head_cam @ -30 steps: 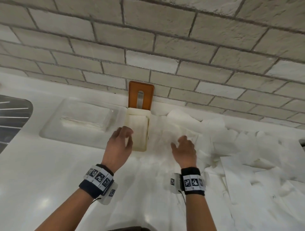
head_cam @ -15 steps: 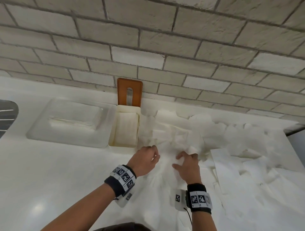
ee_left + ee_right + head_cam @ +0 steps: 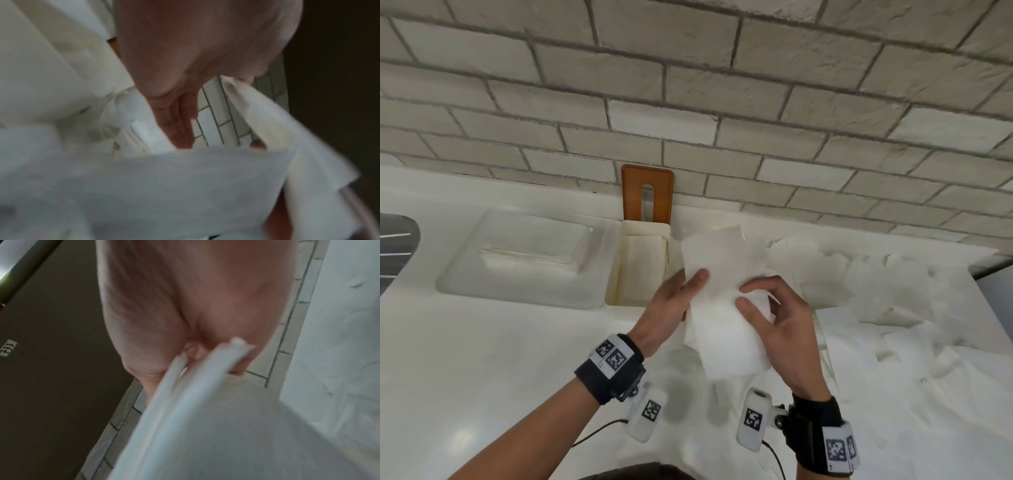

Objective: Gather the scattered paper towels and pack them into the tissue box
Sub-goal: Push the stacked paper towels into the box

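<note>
gripped by both hands (image 3: 674,301) (image 3: 780,329), the towels (image 3: 726,291) could be crumpled if forced into the box (image 3: 616,274).

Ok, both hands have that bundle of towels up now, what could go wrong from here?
1. The white paper towel bundle, held by left hand and right hand, looks wider than the narrow cream tissue box, so it may snag on the rim.
2. Loose layers could slip out.
</note>
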Demonstrator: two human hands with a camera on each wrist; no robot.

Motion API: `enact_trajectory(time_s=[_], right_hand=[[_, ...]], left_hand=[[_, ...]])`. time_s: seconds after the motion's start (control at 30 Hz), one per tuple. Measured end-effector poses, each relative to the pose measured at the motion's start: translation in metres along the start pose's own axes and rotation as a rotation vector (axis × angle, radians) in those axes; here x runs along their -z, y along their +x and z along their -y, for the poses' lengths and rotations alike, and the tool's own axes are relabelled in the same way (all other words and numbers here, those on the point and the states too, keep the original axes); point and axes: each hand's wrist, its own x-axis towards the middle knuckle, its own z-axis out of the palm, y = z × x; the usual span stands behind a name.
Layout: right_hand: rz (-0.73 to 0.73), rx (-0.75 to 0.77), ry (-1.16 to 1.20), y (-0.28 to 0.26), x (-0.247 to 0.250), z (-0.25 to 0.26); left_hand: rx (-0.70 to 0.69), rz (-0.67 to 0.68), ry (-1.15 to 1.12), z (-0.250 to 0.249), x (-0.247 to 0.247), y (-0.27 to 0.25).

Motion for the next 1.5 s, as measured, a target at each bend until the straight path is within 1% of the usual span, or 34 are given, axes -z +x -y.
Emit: enact_trajectory(time_s=[0.03, 0.1, 0.17, 0.23, 0.3, 0.4, 0.47, 0.53, 0.63, 0.67, 0.73, 0.8, 0.87, 0.93, 1.03, 1.13, 1.2, 1.27, 1.37, 1.4, 1.43, 1.5], right_hand=[[-0.007, -0.007, 0.007, -0.001, -0.002, -0.002], [-0.066, -0.037, 0.053, -0.001, -0.009, -0.010], [-0.168, -0.095, 0.130, -0.001, -0.016, -0.017], [-0.255, -0.148, 0.198, 0.000, -0.024, -0.019], [-0.320, -0.182, 0.215, 0.003, -0.027, -0.025], [-0.435, -0.239, 0.109, 0.013, -0.022, -0.041], [-0.495, -0.231, -0.002, 0.017, -0.015, -0.043], [-0.471, -0.171, -0.072, 0.020, -0.007, -0.034], [-0.297, -0.066, -0.087, 0.022, 0.005, -0.012], [-0.224, -0.043, -0.063, 0.021, 0.009, -0.001], [-0.098, -0.015, 0.067, 0.016, 0.011, 0.020], [-0.025, 0.005, 0.199, 0.012, 0.007, 0.033], [-0.023, -0.010, 0.236, 0.015, -0.005, 0.036], [-0.059, -0.056, 0.146, 0.020, -0.018, 0.023], [-0.126, -0.114, -0.034, 0.022, -0.033, 0.003], [-0.194, -0.126, -0.064, 0.021, -0.045, -0.004], [-0.209, -0.116, -0.112, 0.021, -0.053, -0.005], [-0.231, -0.099, -0.173, 0.021, -0.061, -0.004], [-0.367, 0.039, -0.262, 0.022, -0.075, -0.002], [-0.365, 0.075, -0.256, 0.022, -0.080, -0.002], [-0.311, 0.077, -0.204, 0.022, -0.085, -0.004], [-0.137, 0.022, -0.035, 0.020, -0.098, -0.006]], left_hand=[[-0.079, -0.045, -0.045, -0.005, 0.000, 0.002], [-0.196, -0.120, -0.025, -0.008, 0.004, 0.006], [-0.247, -0.175, 0.037, -0.006, 0.009, 0.009], [-0.248, -0.225, 0.075, -0.001, 0.015, 0.011], [-0.218, -0.271, 0.090, 0.003, 0.020, 0.013], [-0.200, -0.330, 0.114, 0.012, 0.032, 0.019], [-0.201, -0.339, 0.141, 0.015, 0.038, 0.023], [-0.196, -0.350, 0.182, 0.012, 0.041, 0.023], [-0.162, -0.338, 0.216, 0.006, 0.040, 0.021], [-0.173, -0.331, 0.215, 0.003, 0.038, 0.021], [-0.185, -0.297, 0.173, -0.003, 0.033, 0.021], [-0.190, -0.231, 0.106, -0.004, 0.030, 0.021], [-0.184, -0.163, 0.071, -0.004, 0.024, 0.019], [-0.151, -0.108, 0.017, -0.006, 0.018, 0.013], [-0.063, -0.116, -0.120, -0.017, 0.010, 0.004], [-0.036, -0.155, -0.205, -0.017, 0.011, 0.004], [-0.012, -0.160, -0.233, -0.016, 0.012, 0.003], [-0.073, -0.183, -0.176, -0.013, 0.011, 0.004], [-0.198, -0.290, -0.045, -0.008, 0.016, 0.005], [-0.217, -0.318, -0.028, -0.007, 0.018, 0.005], [-0.233, -0.331, -0.036, -0.009, 0.021, 0.005], [-0.260, -0.364, -0.059, -0.015, 0.030, 0.007]])
